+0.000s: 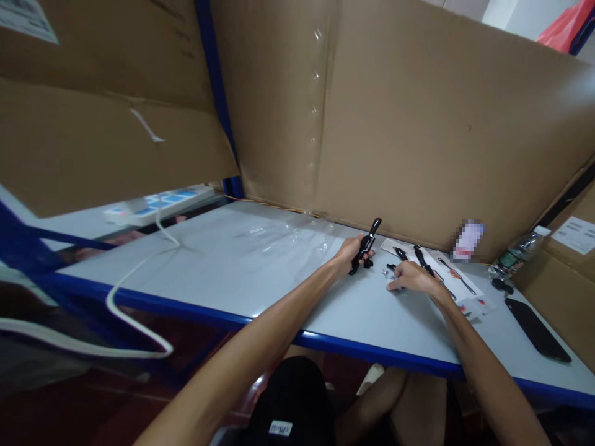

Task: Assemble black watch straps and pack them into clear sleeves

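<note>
My left hand (352,253) is closed round a black two-handled tool that looks like a spokeshave (367,246), tilted with one handle pointing up and away. Low over the tabletop, my right hand (411,276) has its thumb and forefinger apart. They are at some small dark and silvery parts (385,272), too small to name. Just beyond that hand lie more black-handled tools (424,260), partly hidden by it. Under them is a white printed sheet (458,275) picturing a similar tool.
A plastic bottle (518,254), a small black object (502,285) and a black phone-like slab (537,328) are at the right. Clear plastic film (307,232) lies along the cardboard wall (400,124). A white cable (134,263) hangs over the left edge from a power strip (160,204).
</note>
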Demonstrator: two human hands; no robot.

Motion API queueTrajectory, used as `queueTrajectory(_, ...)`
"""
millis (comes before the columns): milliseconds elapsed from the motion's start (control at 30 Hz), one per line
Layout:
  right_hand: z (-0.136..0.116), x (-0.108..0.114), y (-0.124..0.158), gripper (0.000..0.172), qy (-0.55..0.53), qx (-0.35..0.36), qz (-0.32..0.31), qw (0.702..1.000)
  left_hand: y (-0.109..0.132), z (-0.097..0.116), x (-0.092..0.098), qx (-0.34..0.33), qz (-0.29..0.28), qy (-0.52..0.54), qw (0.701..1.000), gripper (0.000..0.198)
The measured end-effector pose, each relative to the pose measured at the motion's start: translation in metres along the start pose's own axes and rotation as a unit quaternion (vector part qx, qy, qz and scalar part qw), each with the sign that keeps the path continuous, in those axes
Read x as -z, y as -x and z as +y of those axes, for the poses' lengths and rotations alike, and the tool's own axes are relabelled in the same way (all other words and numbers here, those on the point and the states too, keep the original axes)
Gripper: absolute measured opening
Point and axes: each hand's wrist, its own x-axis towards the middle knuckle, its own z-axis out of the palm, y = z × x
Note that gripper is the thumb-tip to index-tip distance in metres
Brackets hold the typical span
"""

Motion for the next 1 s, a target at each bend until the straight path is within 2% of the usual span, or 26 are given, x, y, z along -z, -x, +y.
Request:
queueTrajectory(67, 0.001, 0.003, 0.000, 0.029, -0.049, 0.012, -0.012, 0.999, -0.001, -0.001, 0.001, 0.005, -0.006, 0.001, 1.000, 0.027)
queueTrajectory(167, 0.002, 0.010, 0.002, 0.024, -0.170, 0.003, -0.040, 0.985, -0.003, -0.001, 0.001, 0.016, -0.014, 0.005, 1.000, 0.025)
queueTrajectory(333, -0.001, 0.018, 0.004, 0.025, -0.321, 0.032, 0.034, 0.946, -0.003, -0.001, 0.000, 0.039, -0.058, 0.014, 0.997, 0.021)
queueTrajectory(433, -0.004, 0.015, 0.003, 0.030, -0.407, 0.038, 0.042, 0.912, -0.001, 0.000, -0.002, 0.073, -0.104, 0.020, 0.992, 0.021)
queueTrajectory(533, -0.002, 0.010, -0.001, 0.035, -0.441, 0.041, 0.058, 0.895, 0.003, 0.000, -0.004, 0.080, -0.122, 0.004, 0.989, 0.024)
queueTrajectory(767, 0.004, 0.009, -0.006, 0.040, -0.477, 0.033, 0.107, 0.872, 0.005, -0.003, -0.007, 0.050, -0.121, -0.034, 0.991, 0.021)
queueTrajectory(933, -0.001, 0.012, -0.004, 0.035, -0.532, 0.012, 0.104, 0.840, 0.005, -0.003, -0.007, 0.046, -0.109, -0.040, 0.992, 0.022)
queueTrajectory(1000, -0.002, 0.012, -0.004, 0.028, -0.550, 0.011, 0.111, 0.828, 0.004, -0.004, -0.007, 0.048, -0.109, -0.037, 0.992, 0.022)
